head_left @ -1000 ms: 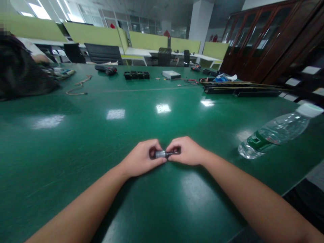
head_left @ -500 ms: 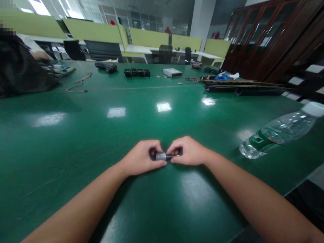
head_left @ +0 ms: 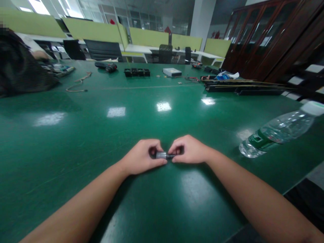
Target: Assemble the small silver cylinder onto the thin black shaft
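My left hand point(head_left: 143, 157) is closed around a small grey cylinder point(head_left: 161, 155), thumb along its near side and fingers curled over the far side. From the cylinder's right end comes a thin black ridged shaft point(head_left: 170, 156), in line with it. The fingertips and thumb of my right hand point(head_left: 188, 150) pinch that shaft, and its far end is hidden in the grip. Both hands are low over the green tabletop point(head_left: 162, 128), the small part lying level between them. It is too small and blurred to tell its exact kind.
On the right stands a clear water bottle point(head_left: 275, 133) with a green label. Across the back are a black power drill point(head_left: 106, 66), black modules point(head_left: 137, 72), a white box point(head_left: 172, 72), a cord point(head_left: 78, 84) and long black rails point(head_left: 243, 88). A person point(head_left: 22, 67) is at the left edge.
My right hand has shifted slightly right and up along the shaft, and its fingers have turned a little. My left hand and the grey cylinder stay almost in place.
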The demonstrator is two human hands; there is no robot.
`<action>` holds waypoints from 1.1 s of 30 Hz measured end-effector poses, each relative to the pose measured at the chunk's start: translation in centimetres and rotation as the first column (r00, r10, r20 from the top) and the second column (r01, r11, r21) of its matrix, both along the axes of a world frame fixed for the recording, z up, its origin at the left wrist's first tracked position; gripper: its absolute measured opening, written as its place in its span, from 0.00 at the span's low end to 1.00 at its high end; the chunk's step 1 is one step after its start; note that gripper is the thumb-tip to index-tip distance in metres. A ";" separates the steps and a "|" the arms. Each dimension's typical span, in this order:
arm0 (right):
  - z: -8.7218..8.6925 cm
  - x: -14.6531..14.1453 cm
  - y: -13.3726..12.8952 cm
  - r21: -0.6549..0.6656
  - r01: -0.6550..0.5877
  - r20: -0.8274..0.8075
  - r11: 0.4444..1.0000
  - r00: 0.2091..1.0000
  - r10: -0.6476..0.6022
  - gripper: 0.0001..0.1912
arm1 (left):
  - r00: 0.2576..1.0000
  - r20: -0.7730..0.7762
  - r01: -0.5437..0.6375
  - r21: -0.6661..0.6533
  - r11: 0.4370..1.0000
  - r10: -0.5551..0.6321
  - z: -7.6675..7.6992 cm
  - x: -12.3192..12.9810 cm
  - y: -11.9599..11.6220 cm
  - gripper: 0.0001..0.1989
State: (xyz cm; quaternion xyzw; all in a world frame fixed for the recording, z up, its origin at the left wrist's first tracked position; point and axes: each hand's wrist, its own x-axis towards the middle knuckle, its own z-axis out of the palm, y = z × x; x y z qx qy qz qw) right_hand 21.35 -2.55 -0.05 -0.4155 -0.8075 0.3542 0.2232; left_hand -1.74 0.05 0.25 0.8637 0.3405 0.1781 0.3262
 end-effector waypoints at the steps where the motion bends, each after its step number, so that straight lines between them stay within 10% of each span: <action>1: 0.0 0.0 0.0 -0.001 0.001 0.001 1.000 1.000 -0.001 0.11 | 1.000 -0.002 0.002 0.003 1.000 -0.002 0.0 0.0 0.0 0.13; 33: 0.9 4.0 1.3 -0.147 0.025 0.089 0.989 0.996 -0.012 0.11 | 0.999 -0.030 -0.040 -0.005 0.999 0.040 0.0 0.1 0.1 0.16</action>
